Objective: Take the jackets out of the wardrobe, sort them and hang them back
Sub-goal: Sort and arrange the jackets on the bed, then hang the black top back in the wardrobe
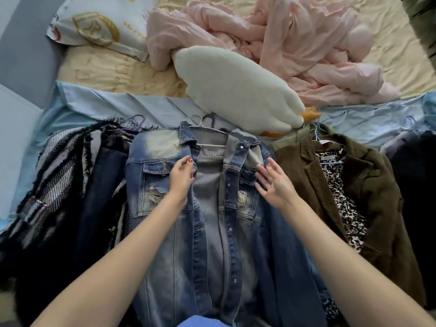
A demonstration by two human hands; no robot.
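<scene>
Two hands work one garment: our left hand pinches the left front edge of the denim jacket, which lies flat on the bed with its collar away from us and hem toward us. Our right hand hovers over the right panel, fingers spread, holding nothing.
</scene>
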